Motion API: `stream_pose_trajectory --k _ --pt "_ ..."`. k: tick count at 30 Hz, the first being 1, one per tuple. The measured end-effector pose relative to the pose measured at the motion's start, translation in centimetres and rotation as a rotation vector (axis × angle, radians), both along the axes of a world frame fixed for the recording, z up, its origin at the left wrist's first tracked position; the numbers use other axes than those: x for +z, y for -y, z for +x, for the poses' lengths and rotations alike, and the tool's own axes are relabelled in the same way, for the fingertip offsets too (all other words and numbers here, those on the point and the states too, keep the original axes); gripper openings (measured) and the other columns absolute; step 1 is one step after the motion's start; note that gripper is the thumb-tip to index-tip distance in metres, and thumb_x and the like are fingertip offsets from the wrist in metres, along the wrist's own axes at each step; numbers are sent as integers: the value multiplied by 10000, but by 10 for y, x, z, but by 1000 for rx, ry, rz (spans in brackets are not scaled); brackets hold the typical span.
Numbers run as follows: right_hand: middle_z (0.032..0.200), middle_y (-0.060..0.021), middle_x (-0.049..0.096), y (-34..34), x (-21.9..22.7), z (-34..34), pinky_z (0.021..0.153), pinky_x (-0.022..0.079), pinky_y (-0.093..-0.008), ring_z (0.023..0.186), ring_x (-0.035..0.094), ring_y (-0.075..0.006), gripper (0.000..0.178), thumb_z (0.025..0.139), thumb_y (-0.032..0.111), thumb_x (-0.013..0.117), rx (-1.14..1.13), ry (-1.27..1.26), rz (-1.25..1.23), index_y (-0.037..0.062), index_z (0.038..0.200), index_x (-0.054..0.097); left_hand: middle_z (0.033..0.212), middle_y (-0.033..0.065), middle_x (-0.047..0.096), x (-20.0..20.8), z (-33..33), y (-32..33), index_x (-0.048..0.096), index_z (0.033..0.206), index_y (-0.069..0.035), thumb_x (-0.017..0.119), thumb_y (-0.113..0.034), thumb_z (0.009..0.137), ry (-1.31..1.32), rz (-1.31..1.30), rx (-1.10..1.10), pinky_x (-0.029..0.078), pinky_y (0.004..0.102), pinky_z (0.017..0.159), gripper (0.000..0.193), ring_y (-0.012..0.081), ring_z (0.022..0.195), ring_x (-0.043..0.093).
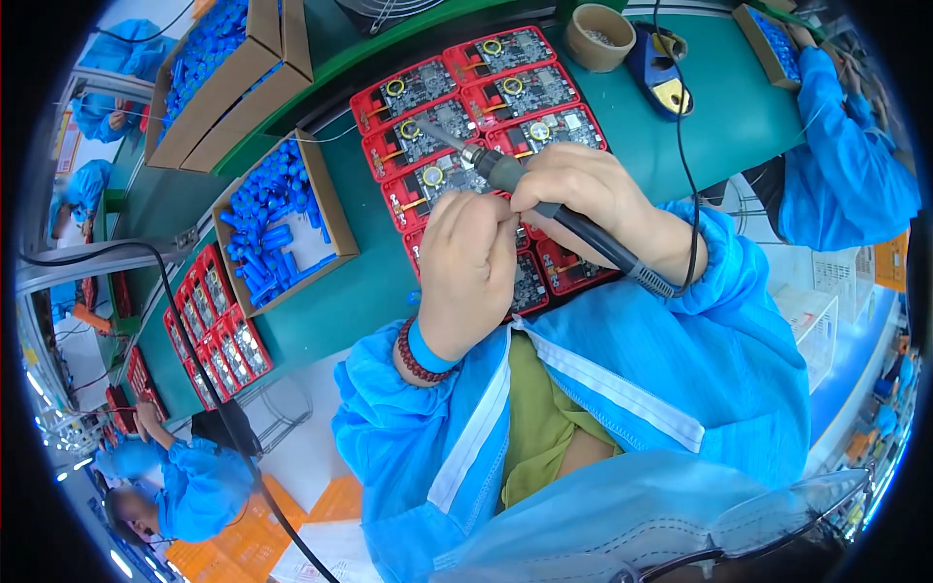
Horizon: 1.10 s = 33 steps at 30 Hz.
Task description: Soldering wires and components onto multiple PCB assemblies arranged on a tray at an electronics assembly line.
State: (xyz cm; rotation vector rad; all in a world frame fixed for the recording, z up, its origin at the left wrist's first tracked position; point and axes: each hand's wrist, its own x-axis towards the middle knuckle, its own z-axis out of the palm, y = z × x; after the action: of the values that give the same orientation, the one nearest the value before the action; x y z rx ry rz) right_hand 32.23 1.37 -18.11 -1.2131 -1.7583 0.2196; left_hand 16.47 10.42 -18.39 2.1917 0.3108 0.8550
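Observation:
My right hand (593, 194) is closed around a soldering iron (588, 236) with a dark handle. Its metal tip slants up and left over a block of red cases (369, 153), each holding a circuit board (515, 87) with a yellow-ringed round part. Held close against the right fingers, my left hand (468, 262) is closed with its fingertips pinched together. Whatever sits between those fingertips is hidden. Both hands hover over the nearer cases and cover part of them.
Left of the cases stands a carton (335, 262) of blue cylindrical parts, with a larger carton (209, 146) behind. A blue iron holder (661, 73) and a round pot (600, 39) stand at the back right. A black cable (685, 160) hangs beside my right hand. Co-workers sit both sides.

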Motion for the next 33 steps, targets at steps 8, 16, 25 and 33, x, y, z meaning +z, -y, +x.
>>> stream_pose_trajectory --k 8,16,25,33 --pt "836 -98 570 0 -2 -2 669 456 -370 762 572 -301 300 743 71 617 -18 3 6 83 1034 543 730 150 511 -5 -1 0 524 824 1 570 59 756 9 14 -4 371 415 597 100 338 668 474" --pt "774 -107 584 -1 -2 -4 564 464 -352 670 585 -296 375 700 -86 677 -45 -91 60 67 1005 523 724 115 523 -2 5 0 541 852 -8 596 55 788 60 123 14 387 356 601 105 269 653 481" --pt "853 -119 555 12 3 1 640 467 -356 781 574 -300 320 740 47 613 -25 9 -46 95 1049 542 735 141 507 0 5 1 528 831 -5 576 68 730 11 76 -38 366 412 591 133 331 669 466" --pt "879 -47 560 11 11 66 662 441 -260 789 549 -149 318 724 -150 573 -498 110 170 67 956 569 755 7 490 -2 -33 -32 530 867 -19 529 -1 892 60 -132 363 357 235 537 31 75 622 425"
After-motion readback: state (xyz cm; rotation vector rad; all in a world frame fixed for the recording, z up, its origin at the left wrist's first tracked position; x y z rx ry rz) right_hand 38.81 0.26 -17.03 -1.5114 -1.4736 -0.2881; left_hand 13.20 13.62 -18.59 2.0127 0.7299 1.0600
